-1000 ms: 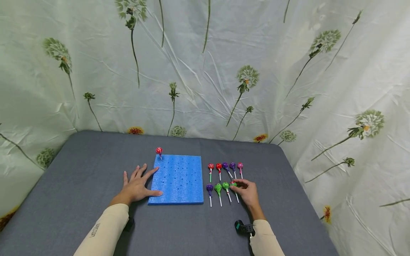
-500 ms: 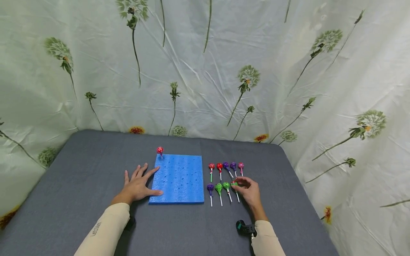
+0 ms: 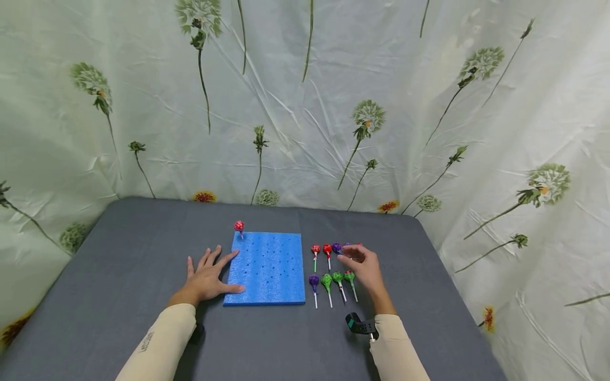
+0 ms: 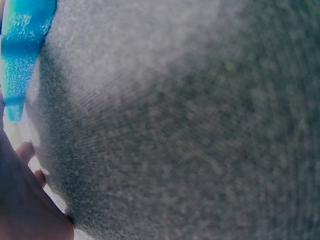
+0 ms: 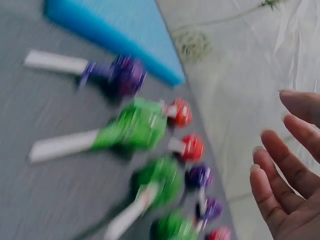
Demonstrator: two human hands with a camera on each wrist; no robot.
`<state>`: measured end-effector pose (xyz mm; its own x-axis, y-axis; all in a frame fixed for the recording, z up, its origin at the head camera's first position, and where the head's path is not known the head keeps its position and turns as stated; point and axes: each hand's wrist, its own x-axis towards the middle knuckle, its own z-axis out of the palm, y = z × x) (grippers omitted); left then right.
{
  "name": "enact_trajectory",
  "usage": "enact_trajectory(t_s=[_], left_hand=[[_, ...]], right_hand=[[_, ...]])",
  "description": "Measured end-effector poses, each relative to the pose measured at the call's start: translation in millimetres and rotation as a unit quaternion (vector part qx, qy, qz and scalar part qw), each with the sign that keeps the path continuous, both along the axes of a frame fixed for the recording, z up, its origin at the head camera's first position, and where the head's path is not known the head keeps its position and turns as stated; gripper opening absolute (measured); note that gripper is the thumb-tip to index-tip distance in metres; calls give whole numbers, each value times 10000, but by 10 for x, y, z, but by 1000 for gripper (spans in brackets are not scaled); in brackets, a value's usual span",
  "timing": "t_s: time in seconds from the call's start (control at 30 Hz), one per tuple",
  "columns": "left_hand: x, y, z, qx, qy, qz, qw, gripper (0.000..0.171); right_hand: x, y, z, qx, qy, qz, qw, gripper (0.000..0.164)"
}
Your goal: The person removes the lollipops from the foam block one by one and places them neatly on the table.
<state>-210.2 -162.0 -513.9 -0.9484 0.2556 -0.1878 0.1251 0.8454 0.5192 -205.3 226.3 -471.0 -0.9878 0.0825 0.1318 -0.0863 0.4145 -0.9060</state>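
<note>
A blue foam board (image 3: 274, 270) dotted with small holes lies on the table. One red-wrapped lollipop (image 3: 239, 226) stands upright in its far left corner. My left hand (image 3: 208, 279) is spread flat, its thumb and forefinger on the board's left side. Right of the board, several lollipops lie in two rows. My right hand (image 3: 366, 269) is over the right end of the far row, fingers loosely bent and holding nothing, and hides part of the purple and pink ones there. The near row has a purple lollipop (image 3: 314, 281) and green ones (image 5: 140, 125), the rightmost partly red.
The grey cloth-covered table (image 3: 295, 349) ends at a white curtain (image 3: 305, 132) printed with dandelions. Two red lollipops (image 3: 327, 248) lie at the left of the far row. A black strap (image 3: 360, 325) sits on my right wrist.
My right hand has left the red-and-green lollipop at the near row's right end and moved away from me, over the far row. My left hand stays on the board.
</note>
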Motion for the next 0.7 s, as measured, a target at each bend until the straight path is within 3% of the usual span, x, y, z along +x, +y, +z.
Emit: enact_trajectory(t_s=[0.27,0.5,0.7], left_hand=[[-7,-1,3,-16,-18,5,10000,108],[11,0,15,-14,-14,-5,10000,107],[10,11,16,-78,-79,88,9999,107]], right_hand=[[-234,-464,182,-80,-22,775,9970,30],[-421,-904,157,-216,-237,1442,9890,28],[-426,-1330,251,-447,-219,2160,9751,32]])
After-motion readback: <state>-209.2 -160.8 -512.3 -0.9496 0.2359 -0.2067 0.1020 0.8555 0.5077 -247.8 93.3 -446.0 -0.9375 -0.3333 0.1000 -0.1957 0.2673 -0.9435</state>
